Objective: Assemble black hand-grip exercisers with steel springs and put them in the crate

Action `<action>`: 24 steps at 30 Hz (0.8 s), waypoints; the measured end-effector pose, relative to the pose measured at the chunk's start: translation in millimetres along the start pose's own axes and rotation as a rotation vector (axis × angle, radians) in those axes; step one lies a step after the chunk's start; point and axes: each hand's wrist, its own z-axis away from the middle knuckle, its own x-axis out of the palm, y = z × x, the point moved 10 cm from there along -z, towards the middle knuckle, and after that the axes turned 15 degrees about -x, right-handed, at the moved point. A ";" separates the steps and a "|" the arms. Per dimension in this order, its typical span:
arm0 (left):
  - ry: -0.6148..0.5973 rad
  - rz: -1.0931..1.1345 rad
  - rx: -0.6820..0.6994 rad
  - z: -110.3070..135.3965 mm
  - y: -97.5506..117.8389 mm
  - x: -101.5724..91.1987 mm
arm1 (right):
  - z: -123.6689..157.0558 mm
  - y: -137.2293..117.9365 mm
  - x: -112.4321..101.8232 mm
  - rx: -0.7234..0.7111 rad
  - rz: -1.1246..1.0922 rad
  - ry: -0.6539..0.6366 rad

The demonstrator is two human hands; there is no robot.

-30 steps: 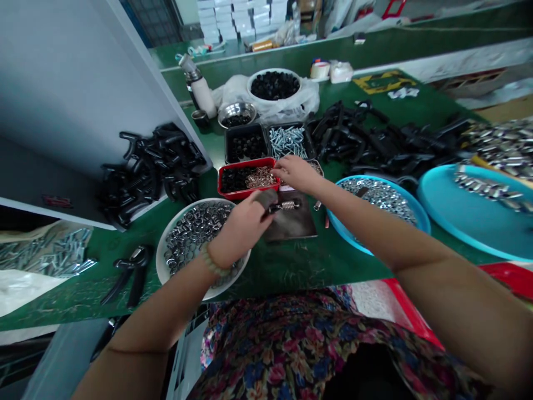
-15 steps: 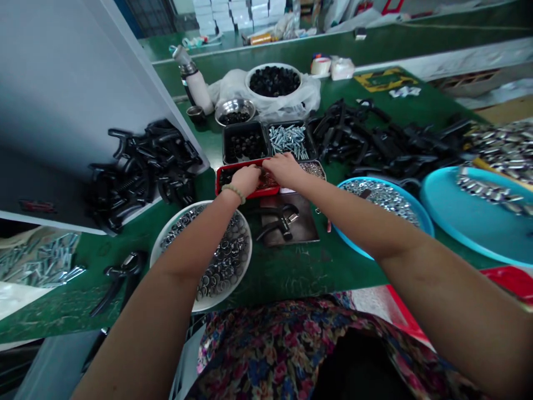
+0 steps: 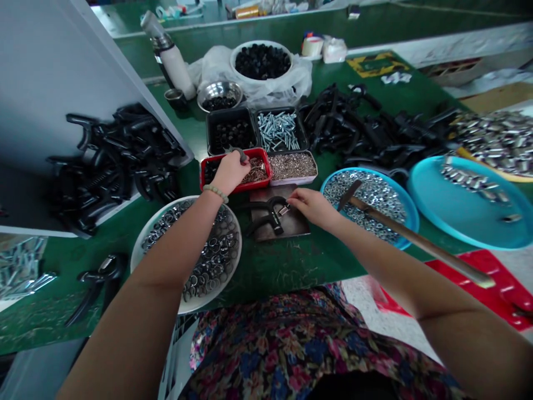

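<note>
Left hand [image 3: 227, 173] is pinching a small dark part [image 3: 238, 154] over the red tray [image 3: 245, 189]; just below that tray, right hand [image 3: 314, 208] narrows onto the spring [image 3: 284, 210] of a black hand gripper [image 3: 266, 216], grip unclear!

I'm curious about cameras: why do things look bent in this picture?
In the head view, the edges bend: the white panel leans sharply, the left forearm and right forearm look stretched. Dim light hides detail in the black plastic handles.

Glossy plastic, matt plastic, smooth wood
Under the left hand [image 3: 227, 173], a glossy red plastic tray [image 3: 263, 166]; by the right hand [image 3: 314, 208], a matt black plastic hand grip [image 3: 259, 223] and a smooth wooden hammer handle [image 3: 420, 241].
</note>
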 end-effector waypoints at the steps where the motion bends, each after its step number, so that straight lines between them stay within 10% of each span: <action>1: -0.009 0.068 -0.028 1.4 -0.8 -1.7 | -1.0 -1.4 2.2 -0.017 0.053 -0.010; 13: -0.435 0.413 0.014 106.7 8.8 31.8 | -0.5 -15.1 0.8 -0.085 0.381 -0.090; 21: -0.224 0.065 0.184 114.6 21.9 40.9 | 2.0 -49.6 21.5 -0.386 0.758 -0.133; 24: -0.204 -0.030 0.181 114.5 22.3 47.9 | 19.4 -41.8 -1.5 -0.352 0.737 -0.038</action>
